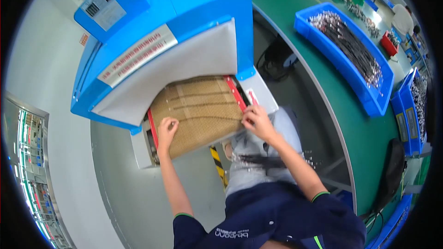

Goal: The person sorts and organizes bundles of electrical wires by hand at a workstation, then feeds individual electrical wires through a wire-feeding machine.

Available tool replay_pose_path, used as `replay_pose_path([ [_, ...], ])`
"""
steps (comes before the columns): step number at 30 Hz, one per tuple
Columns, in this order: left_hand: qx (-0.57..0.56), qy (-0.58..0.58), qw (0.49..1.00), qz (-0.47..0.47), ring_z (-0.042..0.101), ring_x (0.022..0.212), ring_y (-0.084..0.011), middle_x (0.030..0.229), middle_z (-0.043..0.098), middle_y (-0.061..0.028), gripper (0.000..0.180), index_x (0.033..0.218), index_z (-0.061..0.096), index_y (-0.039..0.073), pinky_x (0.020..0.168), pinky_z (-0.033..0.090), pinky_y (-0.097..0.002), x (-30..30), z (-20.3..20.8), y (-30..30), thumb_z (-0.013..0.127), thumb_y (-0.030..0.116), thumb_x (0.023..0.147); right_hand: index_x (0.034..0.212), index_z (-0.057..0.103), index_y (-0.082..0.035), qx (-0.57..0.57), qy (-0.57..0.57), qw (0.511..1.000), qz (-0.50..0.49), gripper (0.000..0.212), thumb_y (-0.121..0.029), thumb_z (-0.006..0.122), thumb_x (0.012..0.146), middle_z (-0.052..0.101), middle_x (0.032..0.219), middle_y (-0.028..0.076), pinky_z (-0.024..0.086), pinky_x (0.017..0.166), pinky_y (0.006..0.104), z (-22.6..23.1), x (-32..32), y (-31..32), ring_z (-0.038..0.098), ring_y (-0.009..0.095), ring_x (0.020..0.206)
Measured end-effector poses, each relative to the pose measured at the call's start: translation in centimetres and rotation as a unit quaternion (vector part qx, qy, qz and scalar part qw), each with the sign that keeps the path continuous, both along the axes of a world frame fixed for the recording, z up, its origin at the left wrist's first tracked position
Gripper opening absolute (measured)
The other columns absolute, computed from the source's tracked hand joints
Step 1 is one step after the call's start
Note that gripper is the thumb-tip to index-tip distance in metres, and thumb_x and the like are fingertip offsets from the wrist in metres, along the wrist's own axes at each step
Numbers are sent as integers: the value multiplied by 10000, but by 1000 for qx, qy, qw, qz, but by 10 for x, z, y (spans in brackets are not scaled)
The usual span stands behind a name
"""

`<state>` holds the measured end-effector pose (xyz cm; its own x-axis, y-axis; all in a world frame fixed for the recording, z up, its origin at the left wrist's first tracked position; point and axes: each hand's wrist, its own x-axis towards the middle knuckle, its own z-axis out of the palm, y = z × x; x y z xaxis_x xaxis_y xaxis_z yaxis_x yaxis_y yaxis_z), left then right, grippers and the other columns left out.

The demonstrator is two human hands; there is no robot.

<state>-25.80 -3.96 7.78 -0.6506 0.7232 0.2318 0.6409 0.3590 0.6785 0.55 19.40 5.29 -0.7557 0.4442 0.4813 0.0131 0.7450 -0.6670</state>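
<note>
Two bare hands of mine are at the belt (pixel 198 133), a brown mesh strip. My left hand (pixel 166 134) is over its left edge, fingers curled; my right hand (pixel 259 122) is at its right edge, fingertips drawn together. The nearest cable (pixel 210 117), thin and dark, lies across the belt between them, its right end at my right fingertips; I cannot tell whether either hand grips it.

Farther up the belt lie two more cables (pixel 203 105), roughly parallel. On my lap, on the near side of the belt, is a dark bundle (pixel 260 160). I judge the work part done: three cables on the belt, the bundle off it.

Beyond the belt stands a blue machine (pixel 198 4) with a white flap (pixel 184 60). Right of the belt, a blue tub (pixel 378 102) holds many cables.

Above the belt, a white label (pixel 138 55) carries red characters, upside down to me. White lettering (pixel 233 234) marks my shirt (pixel 295 216).
</note>
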Motion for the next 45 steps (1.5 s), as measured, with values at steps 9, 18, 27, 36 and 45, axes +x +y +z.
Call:
replay_pose_path([
  [9, -46, 22, 998, -48, 553, 909, -264, 949, 568, -114, 166, 931, 608, 14, 808, 438, -320, -9, -24, -6, 630, 112, 798, 860, 591, -47, 14, -36, 999, -25, 173, -74, 661, 705, 546, 965, 89, 420, 842, 374, 1, 12, -6, 510, 291, 954],
  [18, 24, 35, 999, -1, 538, 1009, -278, 1067, 561, -118, 223, 1051, 582, 32, 892, 418, -349, 103, -13, -7, 581, 86, 835, 849, 636, -58, -51, -322, 945, 18, 132, -163, 646, 768, 602, 890, 86, 432, 821, 397, -34, 130, -8, 544, 279, 924],
  [27, -39, -162, 974, -154, 517, 1034, -285, 1077, 547, -109, 225, 1057, 586, 44, 896, 406, -340, 192, -62, 29, 578, 81, 835, 778, 632, -73, -49, -353, 933, 45, 104, -151, 666, 717, 609, 824, 80, 338, 975, 409, -48, 148, -21, 553, 260, 922],
  [36, -113, -100, 965, -215, 458, 1107, -308, 1192, 490, -126, 304, 1203, 492, 53, 948, 366, -381, 206, -87, 37, 472, 134, 910, 802, 599, -56, -152, -285, 946, 8, 121, -162, 641, 760, 599, 794, 89, 456, 714, 376, -32, 151, -15, 587, 283, 748],
  [45, -109, -130, 964, -207, 573, 864, -279, 908, 586, -125, 153, 972, 601, 23, 739, 448, -352, 212, -73, 45, 538, 125, 876, 866, 622, -71, -141, -227, 964, 0, 122, -149, 642, 775, 609, 810, 78, 478, 635, 346, -21, 151, -14, 604, 265, 721],
])
